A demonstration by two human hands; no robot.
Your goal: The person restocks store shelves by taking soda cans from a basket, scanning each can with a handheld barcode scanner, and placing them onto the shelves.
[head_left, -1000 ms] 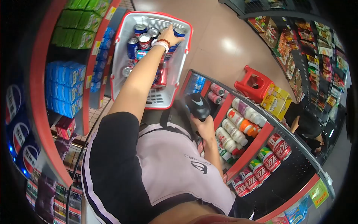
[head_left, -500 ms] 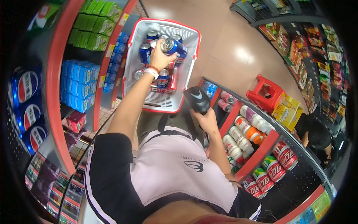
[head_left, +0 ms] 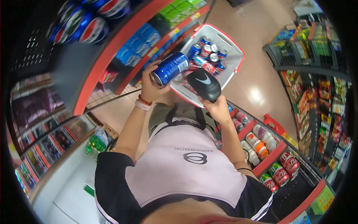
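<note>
My left hand [head_left: 151, 81] is wrapped round the base end of a blue can [head_left: 170, 68], raised and tilted, its barcode label facing right. Close to the can, my right hand [head_left: 217, 108] grips a black handheld scanner [head_left: 204, 85]; its head overlaps the basket in view. Behind both, a white basket with a red rim [head_left: 243, 56] stands on the floor and holds several cans, blue and red ones, some upright and some lying. The scanner hides part of the basket's near end.
Left, a red-edged shelf [head_left: 100, 63] carries blue and green packs, with large blue cans [head_left: 93, 29] above. Right, a rack [head_left: 266, 162] holds bottles and red cans. A red stool [head_left: 274, 122] stands behind it. Snack shelves [head_left: 298, 89] line the far right. A white counter [head_left: 67, 183] is lower left.
My left hand has lifted the blue can out of the basket and brought it left and nearer. My right hand has raised the scanner beside it. The view has turned.
</note>
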